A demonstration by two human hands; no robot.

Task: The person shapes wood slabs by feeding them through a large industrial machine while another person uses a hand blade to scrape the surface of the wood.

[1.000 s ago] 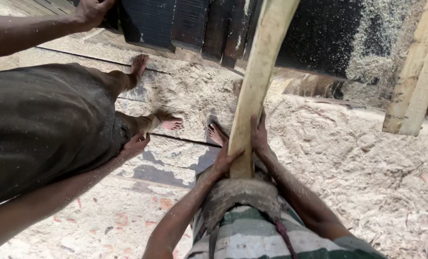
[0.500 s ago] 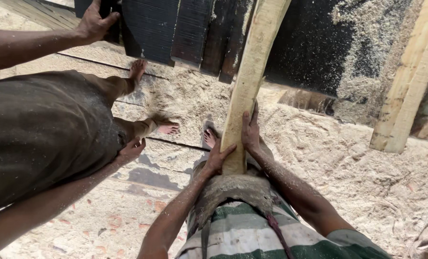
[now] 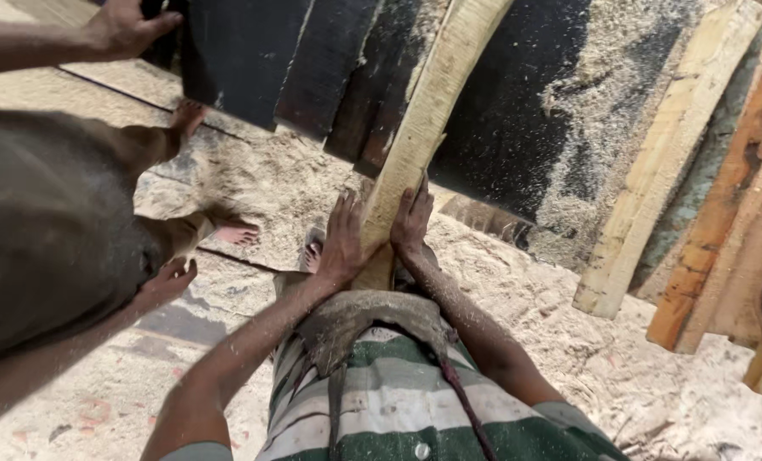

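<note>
A long pale wooden plank (image 3: 428, 111) runs from my waist up and away over a dark, sawdust-strewn machine table (image 3: 517, 111). My left hand (image 3: 343, 239) presses flat on the plank's left side near its close end. My right hand (image 3: 411, 218) grips its right edge, fingers pointing forward. Both hands sit side by side just ahead of my green-and-white striped shirt (image 3: 398, 410). Sawdust flies in the air around them.
Another person in a dark garment (image 3: 40, 230) stands barefoot at the left, one hand (image 3: 125, 26) on a dark board (image 3: 236, 51) at the top. Pale and reddish planks (image 3: 671, 162) lean at the right. Sawdust covers the floor (image 3: 611, 358).
The plank has slid forward over the dark table, and my hands have moved up with it. The other person's upper hand stays on the dark board.
</note>
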